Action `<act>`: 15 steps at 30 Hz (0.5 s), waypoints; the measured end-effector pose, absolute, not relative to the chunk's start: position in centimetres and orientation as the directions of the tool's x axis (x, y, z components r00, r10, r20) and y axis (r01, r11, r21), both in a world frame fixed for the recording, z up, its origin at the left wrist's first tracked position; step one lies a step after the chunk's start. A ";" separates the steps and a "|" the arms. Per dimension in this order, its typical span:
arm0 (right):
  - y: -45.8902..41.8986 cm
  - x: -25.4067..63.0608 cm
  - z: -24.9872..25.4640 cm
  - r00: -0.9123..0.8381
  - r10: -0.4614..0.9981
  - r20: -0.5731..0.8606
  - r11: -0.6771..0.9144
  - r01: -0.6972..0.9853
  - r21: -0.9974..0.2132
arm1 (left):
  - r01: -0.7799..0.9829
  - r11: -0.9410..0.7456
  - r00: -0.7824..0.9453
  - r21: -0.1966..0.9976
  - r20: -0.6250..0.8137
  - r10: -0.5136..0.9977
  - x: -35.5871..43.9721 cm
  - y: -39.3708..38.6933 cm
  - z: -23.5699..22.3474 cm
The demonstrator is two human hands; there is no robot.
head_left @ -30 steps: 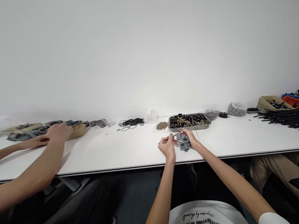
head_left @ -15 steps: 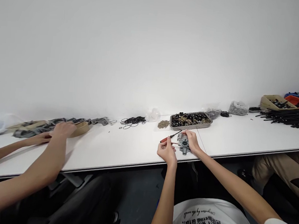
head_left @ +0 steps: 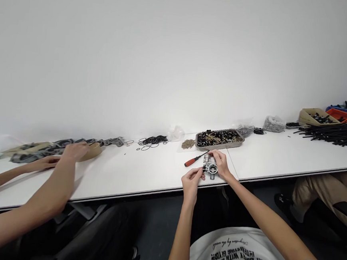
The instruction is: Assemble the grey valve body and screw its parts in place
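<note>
The metal tray [head_left: 220, 146] sits on the white table [head_left: 146, 172], full of small black and gold bits. The gray metal part [head_left: 212, 169] is on the near side of the tray, close to the table's edge. The person's right hand [head_left: 221, 164] holds it, with bent fingers around its right side. The left hand [head_left: 191, 178] is on the part's other side, nearer than the tray and a bit to its left. Its thumb and finger are close together by a small dark bit [head_left: 204, 169] on the part — I can't tell if they pinch it.

A screwdriver [head_left: 190, 162] with a red handle lies just in front of the tray's left end, its thin tip pointing toward the right hand. A pile of little gold bits [head_left: 188, 144] is just left of the tray. Past that are a clear bag [head_left: 176, 133] and a heap of black rings [head_left: 153, 141].

Right of the tray are more bags, then lots of black tubes [head_left: 331, 134]. Far left of the tray — well apart — are another person's two hands [head_left: 75, 150].
</note>
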State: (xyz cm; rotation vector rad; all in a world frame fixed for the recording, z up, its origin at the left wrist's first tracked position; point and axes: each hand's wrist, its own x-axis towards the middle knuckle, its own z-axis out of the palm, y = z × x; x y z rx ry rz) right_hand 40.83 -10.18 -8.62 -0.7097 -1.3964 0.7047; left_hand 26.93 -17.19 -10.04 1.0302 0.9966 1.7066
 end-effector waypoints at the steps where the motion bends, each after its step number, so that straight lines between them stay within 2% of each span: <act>1: -10.2 40.8 -8.6 0.042 0.788 0.615 0.616 -0.023 -0.787 | -0.266 -0.278 -0.240 0.923 0.215 0.947 26.5 -17.2 -9.8; 10: -10.5 40.7 -8.6 0.022 0.776 0.630 0.631 -0.019 -0.776 | -0.047 -0.237 -0.121 0.970 0.230 0.966 25.0 -17.4 -7.6; 15: -10.6 40.7 -8.6 0.017 0.772 0.635 0.635 -0.013 -0.772 | -0.031 -0.237 -0.088 0.971 0.233 0.968 24.4 -17.5 -7.4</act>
